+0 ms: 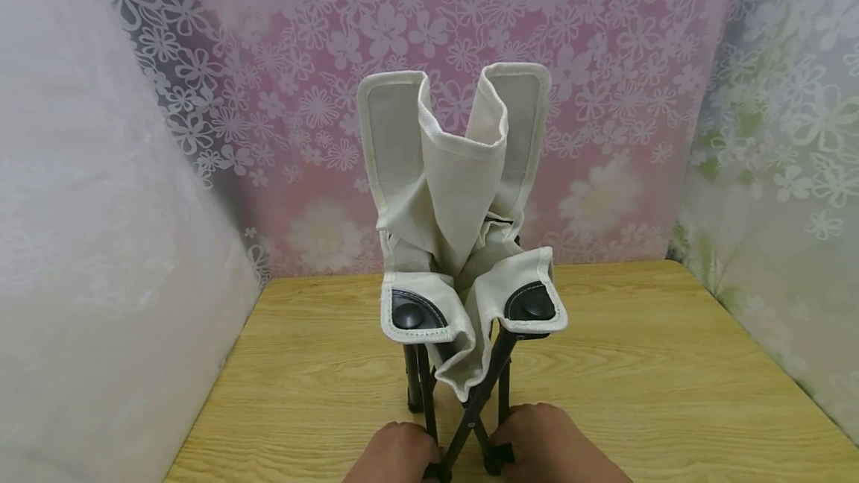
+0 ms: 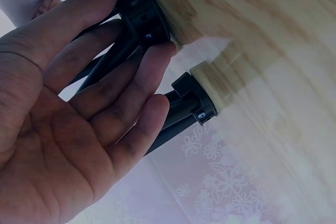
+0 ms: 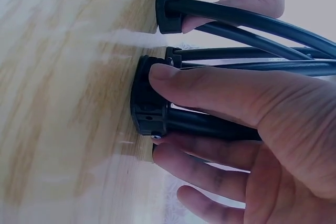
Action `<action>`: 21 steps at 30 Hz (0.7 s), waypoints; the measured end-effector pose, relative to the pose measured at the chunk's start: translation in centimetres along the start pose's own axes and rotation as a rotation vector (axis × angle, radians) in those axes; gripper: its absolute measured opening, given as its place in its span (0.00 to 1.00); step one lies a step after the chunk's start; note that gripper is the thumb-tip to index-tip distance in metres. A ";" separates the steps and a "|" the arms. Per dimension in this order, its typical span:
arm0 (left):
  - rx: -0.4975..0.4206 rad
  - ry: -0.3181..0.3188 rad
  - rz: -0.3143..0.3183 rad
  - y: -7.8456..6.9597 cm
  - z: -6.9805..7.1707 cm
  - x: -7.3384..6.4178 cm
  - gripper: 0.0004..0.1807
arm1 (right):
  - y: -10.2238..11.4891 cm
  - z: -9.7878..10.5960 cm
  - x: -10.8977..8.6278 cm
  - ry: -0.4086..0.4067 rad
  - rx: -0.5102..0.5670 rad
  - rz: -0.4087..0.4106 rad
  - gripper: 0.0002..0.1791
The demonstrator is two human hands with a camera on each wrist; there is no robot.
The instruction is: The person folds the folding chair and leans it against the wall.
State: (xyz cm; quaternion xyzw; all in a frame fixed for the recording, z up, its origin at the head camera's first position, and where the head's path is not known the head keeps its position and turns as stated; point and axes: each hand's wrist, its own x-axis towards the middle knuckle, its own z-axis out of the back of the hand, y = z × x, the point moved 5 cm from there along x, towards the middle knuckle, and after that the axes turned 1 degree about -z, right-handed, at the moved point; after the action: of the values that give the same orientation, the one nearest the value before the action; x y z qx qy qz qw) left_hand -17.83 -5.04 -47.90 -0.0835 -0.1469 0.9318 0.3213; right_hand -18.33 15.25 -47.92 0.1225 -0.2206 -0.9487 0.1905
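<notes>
A small folding camp chair [image 1: 466,192] with cream fabric and black tube legs stands partly folded on the table, its seat creased into a deep V. Black corner patches [image 1: 411,311] mark the front of the seat. Down at the near legs, my left hand [image 1: 400,453] grips a black plastic foot [image 2: 146,19] between thumb and fingers. My right hand [image 1: 546,442] holds the other near foot [image 3: 149,98], thumb on top and fingers curled beneath. Another leg's foot [image 2: 195,98] rests on the tabletop beyond my left fingers.
The wood-grain table [image 1: 302,364] lies under the chair. A pink floral curtain [image 1: 302,95] hangs behind it. White sheeting [image 1: 101,207] closes the left side, and a pale flowered sheet [image 1: 792,170] runs along the right.
</notes>
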 end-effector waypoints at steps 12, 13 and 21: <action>-0.021 0.036 0.026 0.0 -0.3 0.0 0.07 | -0.1 -0.4 0.2 0.059 0.072 -0.079 0.13; -0.024 0.037 0.027 0.0 -0.4 0.0 0.07 | -0.1 -0.4 0.1 0.059 0.074 -0.077 0.13; 0.009 0.040 0.009 0.1 -0.6 0.1 0.09 | 0.0 -0.3 0.1 0.038 0.037 -0.041 0.11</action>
State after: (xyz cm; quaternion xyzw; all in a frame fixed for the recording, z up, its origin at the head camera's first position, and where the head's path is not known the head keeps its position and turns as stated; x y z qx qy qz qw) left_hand -17.82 -4.89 -48.46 -0.1011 -0.1359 0.9321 0.3203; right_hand -18.32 15.15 -48.21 0.1483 -0.2318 -0.9457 0.1730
